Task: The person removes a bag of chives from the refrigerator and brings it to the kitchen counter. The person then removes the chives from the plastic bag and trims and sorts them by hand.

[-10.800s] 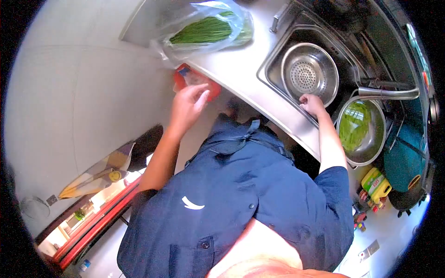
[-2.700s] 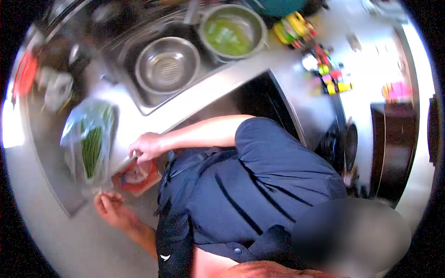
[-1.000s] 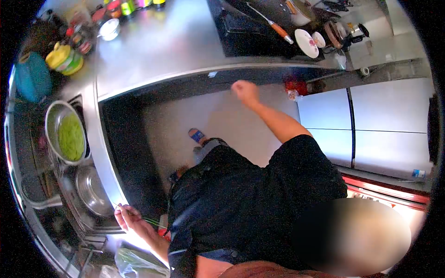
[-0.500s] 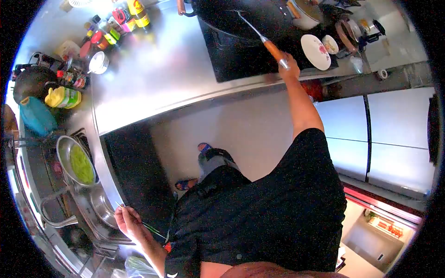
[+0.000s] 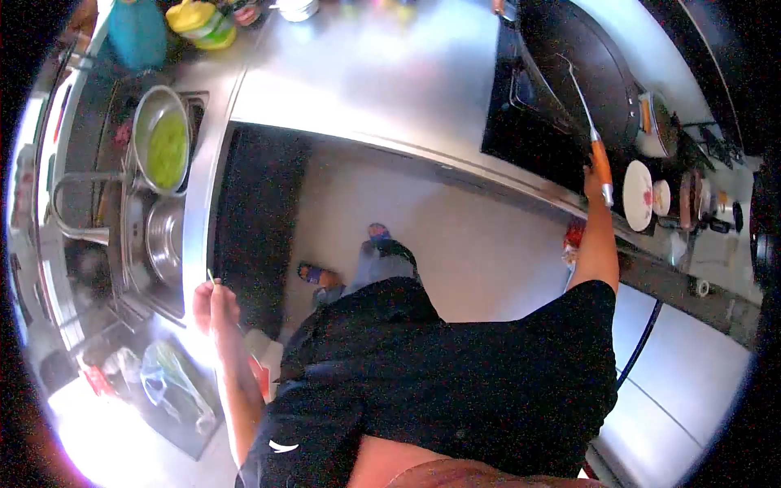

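Observation:
My right hand [image 5: 591, 180] is at the stove's front edge, closed around the orange handle of a long metal cooking utensil [image 5: 600, 159]. Its shaft reaches into the large dark wok [image 5: 598, 49], where I cannot make out the head's shape. My left hand [image 5: 216, 305] is raised beside the sink counter, fingers pinched on a thin scallion [image 5: 211, 276] with its pale tip showing. To the right of my right hand stand a white floral plate [image 5: 637, 207] and a small bowl [image 5: 661, 198].
A metal basin [image 5: 185, 167] holds sliced green vegetable beside the sink, with another metal bowl [image 5: 165, 236] in it. A faucet [image 5: 81, 234] curves over. A plastic bag of greens [image 5: 175, 378] lies nearer. A pot [image 5: 655, 130] stands behind the plate. The steel counter [image 5: 366, 73] joins sink and stove.
The view has turned, so stove and sink sit differently in frame. The scallion's long green leaves, visible before, are now hidden. The utensil stays at my right hand.

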A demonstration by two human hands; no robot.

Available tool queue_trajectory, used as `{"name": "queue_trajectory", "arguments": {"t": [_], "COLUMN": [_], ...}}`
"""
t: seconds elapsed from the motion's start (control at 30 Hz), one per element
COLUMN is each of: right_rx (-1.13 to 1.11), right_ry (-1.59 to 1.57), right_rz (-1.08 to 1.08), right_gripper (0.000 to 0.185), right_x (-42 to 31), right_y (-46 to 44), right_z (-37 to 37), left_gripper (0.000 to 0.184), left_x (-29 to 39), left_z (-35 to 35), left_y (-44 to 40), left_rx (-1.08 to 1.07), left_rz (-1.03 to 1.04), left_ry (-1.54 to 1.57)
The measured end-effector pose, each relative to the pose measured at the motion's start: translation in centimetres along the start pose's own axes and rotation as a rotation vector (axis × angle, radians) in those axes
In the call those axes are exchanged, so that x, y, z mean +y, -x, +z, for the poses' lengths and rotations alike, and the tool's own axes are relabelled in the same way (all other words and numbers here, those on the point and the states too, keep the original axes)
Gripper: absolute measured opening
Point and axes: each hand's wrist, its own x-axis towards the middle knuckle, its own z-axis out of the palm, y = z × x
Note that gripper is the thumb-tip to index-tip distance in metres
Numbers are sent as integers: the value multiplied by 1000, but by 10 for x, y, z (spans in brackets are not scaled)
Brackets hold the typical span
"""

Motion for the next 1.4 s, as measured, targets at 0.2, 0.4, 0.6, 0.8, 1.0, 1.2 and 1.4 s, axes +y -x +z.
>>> {"name": "queue_trajectory", "arguments": {"t": [0.2, 0.4, 0.6, 0.8, 1.0, 1.2, 1.4], "right_rx": [50, -126, 327, -213, 16, -249, -725], "right_ry": [-257, 309, 194, 491, 421, 574, 291], "right_rz": [-98, 381, -56, 303, 413, 96, -245], "right_gripper": [52, 74, 78, 74, 69, 58, 49], "right_x": [-30, -77, -49, -93, -131, -178, -322], "right_y": [-1, -10, -16, 13, 60, 175, 243], "right_z": [-36, -54, -29, -85, -109, -97, -43], "left_gripper": [5, 6, 15, 13, 13, 15, 13], "left_x": [-20, -32, -37, -57, -106, -175, -217], "left_z": [-10, -26, -36, -29, -30, -34, -62], "left_y": [0, 1, 7, 8, -2, -8, -9], "left_rx": [32, 61, 12, 107, -30, -2, 96], "left_rz": [-26, 9, -44, -117, -215, -307, -321], "left_ry": [119, 153, 145, 190, 308, 407, 491]}}
